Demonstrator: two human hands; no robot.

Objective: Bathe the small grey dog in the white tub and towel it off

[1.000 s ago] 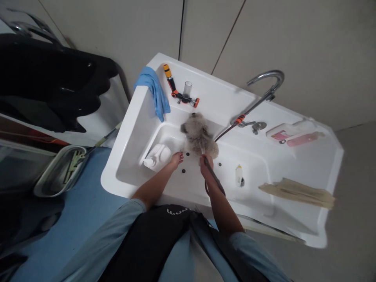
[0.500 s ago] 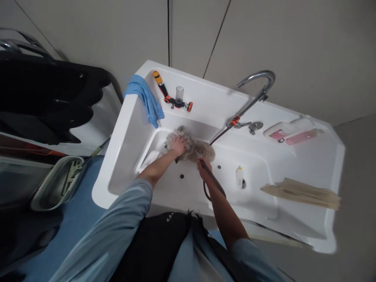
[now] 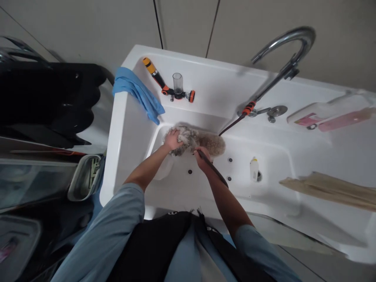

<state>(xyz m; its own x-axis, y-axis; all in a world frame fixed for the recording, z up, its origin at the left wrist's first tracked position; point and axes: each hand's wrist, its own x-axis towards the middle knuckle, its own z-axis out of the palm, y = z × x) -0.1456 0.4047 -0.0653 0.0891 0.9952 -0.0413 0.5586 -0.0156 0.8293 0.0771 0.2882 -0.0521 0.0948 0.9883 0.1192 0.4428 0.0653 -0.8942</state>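
Head view looks down into a white tub (image 3: 129, 129) set against a pale wall. Small fluffy dog (image 3: 199, 141) lies at the back of the basin, near the rear wall, its long axis running left to right across the tub; head end seems to be at the left under the hand, though fur hides the face. Left hand (image 3: 172, 139) rests on that left end, fingers curled into the wet, matted coat. Right hand (image 3: 202, 156) is closed around the end of a dark hose (image 3: 232, 126) and points it at the dog's middle; the hose runs back to an orange coupling by the tap (image 3: 289, 47). Coat at the left looks soaked and clumped, coat at the right looks fluffy and drier, so wetting appears partly done with the rear half left. Blue cloth (image 3: 138, 92) hangs over the tub's left corner; an orange spray nozzle (image 3: 169, 88) lies on the back ledge; a small bottle (image 3: 253, 168) stands by the drain; a beige towel (image 3: 335, 190) lies on the right ledge.
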